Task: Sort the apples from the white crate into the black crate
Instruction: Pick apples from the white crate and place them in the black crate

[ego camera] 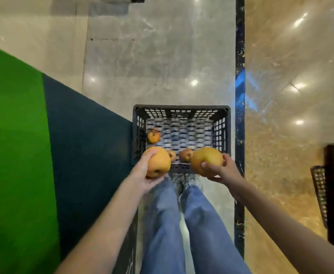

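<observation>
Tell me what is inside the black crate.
Three small apples lie on the black crate floor. The left hand and right hand, each holding a big apple, cover the near part.

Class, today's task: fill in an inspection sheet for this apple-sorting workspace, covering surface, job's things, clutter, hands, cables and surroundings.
Surface: glossy marble floor crossed by a dark strip.
Job's things: black crate on the floor, holding far apple, small apple and middle apple; white crate not plainly seen.
Clutter: nothing seen.
Hands: left hand grips left apple; right hand grips right apple; both at the crate's near edge.
Cables: nothing seen.
Surroundings: green mat, dark blue mat, jeans, mesh crate edge at right, colour unclear.
</observation>
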Demonstrator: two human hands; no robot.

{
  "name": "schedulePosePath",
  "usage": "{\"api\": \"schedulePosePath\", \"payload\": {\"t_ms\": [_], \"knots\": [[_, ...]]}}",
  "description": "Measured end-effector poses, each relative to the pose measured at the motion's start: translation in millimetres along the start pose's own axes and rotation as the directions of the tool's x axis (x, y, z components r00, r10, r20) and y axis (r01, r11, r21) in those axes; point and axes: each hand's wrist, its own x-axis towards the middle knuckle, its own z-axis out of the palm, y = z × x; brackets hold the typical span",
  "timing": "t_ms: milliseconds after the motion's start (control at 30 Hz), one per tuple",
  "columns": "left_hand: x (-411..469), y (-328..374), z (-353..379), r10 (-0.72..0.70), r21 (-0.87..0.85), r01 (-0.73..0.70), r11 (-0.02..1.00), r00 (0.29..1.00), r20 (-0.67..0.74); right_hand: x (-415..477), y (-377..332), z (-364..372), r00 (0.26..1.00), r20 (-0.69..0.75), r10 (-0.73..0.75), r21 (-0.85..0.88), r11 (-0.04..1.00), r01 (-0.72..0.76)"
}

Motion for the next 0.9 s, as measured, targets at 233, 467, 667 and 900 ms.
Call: {"api": "schedulePosePath", "payload": {"t_ms": [233, 467, 667, 900], "knots": [[216.7, 27.3, 53.0, 0.448, 0.641, -0.29, 0.711, 0.889, -0.095, 209.5, 42.6, 33.6, 0.987, -0.154, 0.046, -0.069, 0.996, -0.057], [388.2, 27.0, 85.1, 0.641, 0.902, -0.432, 0.0, 0.693, 0.331, 367.8, 98.7, 54.8, 0.981, -0.171, 0.087, -0.129, 0.986, -0.109], [468.0, 12.1, 84.0, 0.569, 0.824, -0.381, -0.419, 0.597, 0.566, 439.6, 145.6, 61.2, 0.984, -0.124, 0.129, -0.197, 0.968, -0.152], [491.4, -2.8, 91.1, 0.534, 0.758, -0.336, -0.559, 0.554, 0.639, 462.5, 165.3, 52.8, 0.98, -0.11, 0.169, -0.125, 0.975, -0.182]]}}
